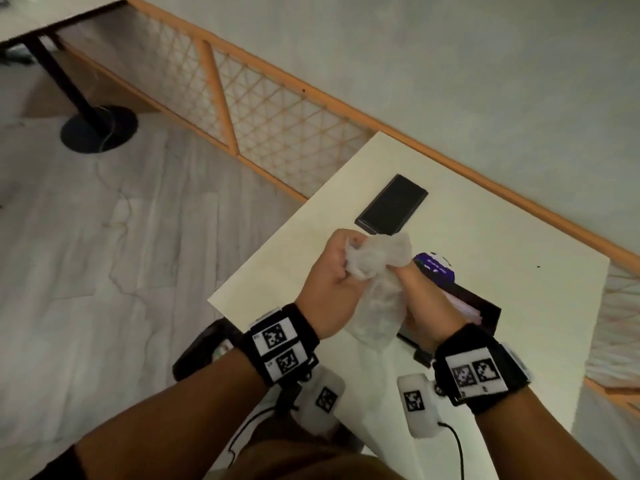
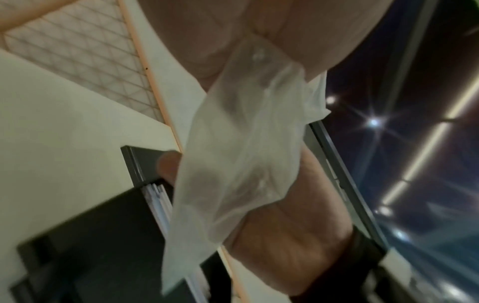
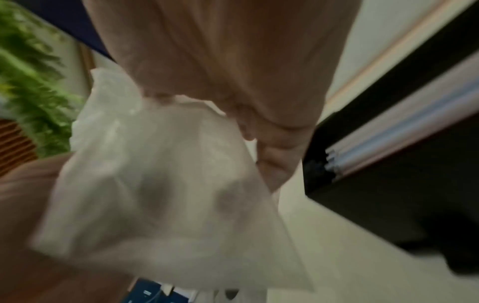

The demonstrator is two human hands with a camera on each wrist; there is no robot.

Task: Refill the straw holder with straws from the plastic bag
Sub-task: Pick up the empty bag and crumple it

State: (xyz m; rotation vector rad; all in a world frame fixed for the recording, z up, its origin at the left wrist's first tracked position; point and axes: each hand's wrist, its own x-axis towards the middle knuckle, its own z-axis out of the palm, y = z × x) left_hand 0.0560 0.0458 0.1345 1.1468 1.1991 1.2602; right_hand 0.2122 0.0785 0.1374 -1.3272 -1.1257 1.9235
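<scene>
Gripping the plastic bag (image 1: 377,271) with both hands, I hold it up over the near part of the white table (image 1: 485,216). My left hand (image 1: 332,282) has its fingers (image 1: 337,240) curled round the bunched upper end of the bag, which is crumpled into a wad above my knuckles. My right hand (image 1: 426,306) is closed on the lower stretch of the bag, just beside my left hand; the loose tail of thin, cloudy film hangs down between my wrists. In the left wrist view the bag (image 2: 243,155) runs from my left palm down across my right hand (image 2: 290,225), and in the right wrist view the bag (image 3: 166,194) fills the middle, pinched under my right fingers (image 3: 274,143). I cannot tell whether any straws are left inside it.

The straw holder (image 1: 481,313), a black open-topped box, sits on the table just beyond my right hand. White straws (image 3: 404,131) lie lengthwise inside it, their ends showing in both wrist views.

A black phone (image 1: 391,206) lies flat on the table beyond my hands, apart from them. A purple packet (image 1: 436,268) rests just behind my right fingers, beside the holder. An orange rail with lattice panels (image 1: 270,112) runs along the table's far edge.
</scene>
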